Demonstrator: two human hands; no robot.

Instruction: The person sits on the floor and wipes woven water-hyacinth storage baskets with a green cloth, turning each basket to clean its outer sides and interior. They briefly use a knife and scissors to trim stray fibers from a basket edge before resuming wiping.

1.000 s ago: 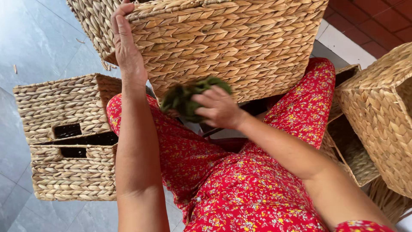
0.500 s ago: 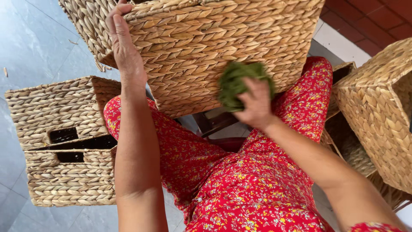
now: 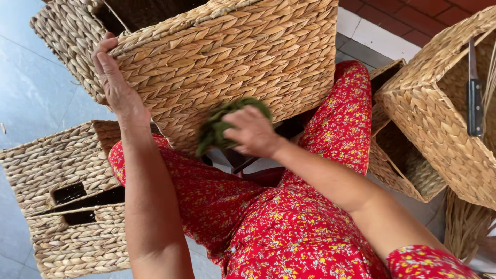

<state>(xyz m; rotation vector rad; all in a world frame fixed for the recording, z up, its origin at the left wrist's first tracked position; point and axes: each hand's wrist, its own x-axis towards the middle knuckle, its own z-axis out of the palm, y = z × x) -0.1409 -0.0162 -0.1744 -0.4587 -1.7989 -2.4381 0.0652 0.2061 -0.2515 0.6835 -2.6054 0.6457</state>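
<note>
A person in red flowered clothing [image 3: 289, 232] sat with a large woven basket [image 3: 232, 57] tipped over the lap. The left hand [image 3: 114, 82] lay against the basket's left near corner, fingers stretched almost flat and the thumb hooked over the rim, steadying it rather than closing around anything. The right hand [image 3: 253, 132] was curled shut on a bunched green cloth [image 3: 222, 121], which it pressed against the basket's near side, low and close to the bottom edge. How much of the cloth was tucked inside the palm could not be told, since the fingers covered it.

To the left on the grey tiled floor [image 3: 31, 93] stood two smaller woven baskets [image 3: 62, 201], stacked and touching, each with a dark handle slot. To the right stood another woven basket [image 3: 439, 108], with what seemed to be a knife [image 3: 474, 93] with a dark handle resting upright against its inner wall. A lower open basket [image 3: 398, 160] sat just beside it, near the person's knee.
</note>
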